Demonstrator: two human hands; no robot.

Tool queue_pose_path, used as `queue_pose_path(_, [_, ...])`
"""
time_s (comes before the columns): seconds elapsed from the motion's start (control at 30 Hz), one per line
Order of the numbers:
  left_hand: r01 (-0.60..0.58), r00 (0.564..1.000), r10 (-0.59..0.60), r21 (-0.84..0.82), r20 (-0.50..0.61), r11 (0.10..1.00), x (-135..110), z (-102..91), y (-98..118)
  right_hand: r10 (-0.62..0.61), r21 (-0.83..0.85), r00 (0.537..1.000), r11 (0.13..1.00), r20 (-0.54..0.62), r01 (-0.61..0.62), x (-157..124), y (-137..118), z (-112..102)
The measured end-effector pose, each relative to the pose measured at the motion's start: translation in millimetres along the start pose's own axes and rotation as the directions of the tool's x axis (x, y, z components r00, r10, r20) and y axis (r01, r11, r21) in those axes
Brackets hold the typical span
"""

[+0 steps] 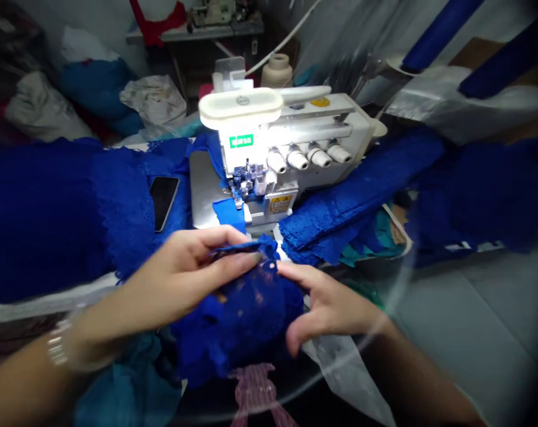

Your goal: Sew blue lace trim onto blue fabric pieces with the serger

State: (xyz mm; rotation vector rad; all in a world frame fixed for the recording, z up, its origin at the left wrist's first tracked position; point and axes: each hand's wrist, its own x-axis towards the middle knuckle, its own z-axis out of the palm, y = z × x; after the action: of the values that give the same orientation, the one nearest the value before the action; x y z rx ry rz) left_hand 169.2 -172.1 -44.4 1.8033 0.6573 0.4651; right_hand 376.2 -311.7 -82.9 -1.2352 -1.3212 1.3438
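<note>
The left hand [184, 276] is pinching the top edge of a blue lace piece [246, 317] between the thumb and the long fingers, so it is closed on the cloth. The right hand [329, 308] is lying against the right side of the same piece with its fingers loosely spread; the index finger is touching the edge and is gripping nothing. The piece is sitting bunched between the 2 hands, just in front of the white overlock machine [291, 139] on the table [38, 302]. A dark phone [163, 198] is lying on a large blue cloth [42, 213] at the left of the machine. A folded stack of blue lace [353, 201] is resting at the right of it. A bracelet [58, 347] is showing on the left wrist.
</note>
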Motion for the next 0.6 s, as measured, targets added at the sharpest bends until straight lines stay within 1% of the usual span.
queue_pose_path(0.03, [0.073, 0.996, -0.068, -0.088, 0.053, 0.993, 17.0, 5.6, -2.6, 0.013, 0.079, 0.999, 0.997, -0.05, -0.009, 4.7, 1.3, 4.2])
queue_pose_path(0.07, [0.164, 0.984, -0.145, -0.196, 0.106, 0.967, 29.7, 11.6, -7.0, 0.046, 0.18, 0.995, 0.983, -0.086, -0.03, 10.0, 4.9, 9.8])
queue_pose_path(0.1, [0.255, 0.964, -0.215, -0.322, 0.154, 0.912, 37.8, 17.4, -12.8, 0.09, 0.277, 0.99, 0.959, -0.109, -0.057, 15.3, 10.2, 16.5])
queue_pose_path(0.13, [0.323, 0.946, -0.276, -0.406, 0.171, 0.855, 41.6, 22.2, -19.3, 0.133, 0.347, 0.982, 0.934, -0.136, -0.079, 20.1, 16.6, 23.5])
queue_pose_path(0.17, [0.375, 0.927, -0.323, -0.477, 0.19, 0.795, 42.0, 25.4, -25.8, 0.168, 0.39, 0.974, 0.916, -0.155, -0.096, 24.1, 23.3, 30.0])
queue_pose_path(0.23, [0.447, 0.894, -0.379, -0.558, 0.239, 0.7, 36.6, 27.1, -36.7, 0.2, 0.413, 0.964, 0.904, -0.177, -0.111, 29.5, 34.7, 39.6])
queue_pose_path(0.27, [0.468, 0.882, -0.39, -0.577, 0.263, 0.669, 33.0, 26.0, -40.5, 0.204, 0.409, 0.964, 0.905, -0.172, -0.118, 31.1, 38.7, 42.4])
queue_pose_path(0.33, [0.489, 0.87, -0.405, -0.593, 0.281, 0.639, 27.6, 22.1, -44.8, 0.198, 0.407, 0.968, 0.905, -0.152, -0.122, 33.0, 42.7, 44.8])
queue_pose_path(0.43, [0.508, 0.858, -0.427, -0.599, 0.287, 0.619, 24.9, 17.3, -47.0, 0.193, 0.467, 0.975, 0.876, -0.114, -0.119, 33.4, 42.8, 47.1])
queue_pose_path(0.5, [0.51, 0.859, -0.418, -0.574, 0.296, 0.641, 24.7, 15.1, -46.8, 0.222, 0.515, 0.97, 0.846, -0.1, -0.14, 32.2, 41.3, 50.6])
queue_pose_path(0.53, [0.494, 0.869, -0.405, -0.537, 0.283, 0.684, 25.1, 13.6, -45.9, 0.24, 0.517, 0.964, 0.843, -0.112, -0.15, 31.8, 40.2, 52.7])
queue_pose_path(0.57, [0.448, 0.894, -0.375, -0.477, 0.245, 0.756, 26.2, 11.6, -44.3, 0.254, 0.5, 0.957, 0.852, -0.138, -0.154, 32.0, 38.7, 54.7])
queue_pose_path(0.6, [0.365, 0.931, -0.317, -0.39, 0.183, 0.845, 28.3, 9.1, -42.0, 0.251, 0.458, 0.951, 0.877, -0.178, -0.146, 33.4, 37.0, 56.0])
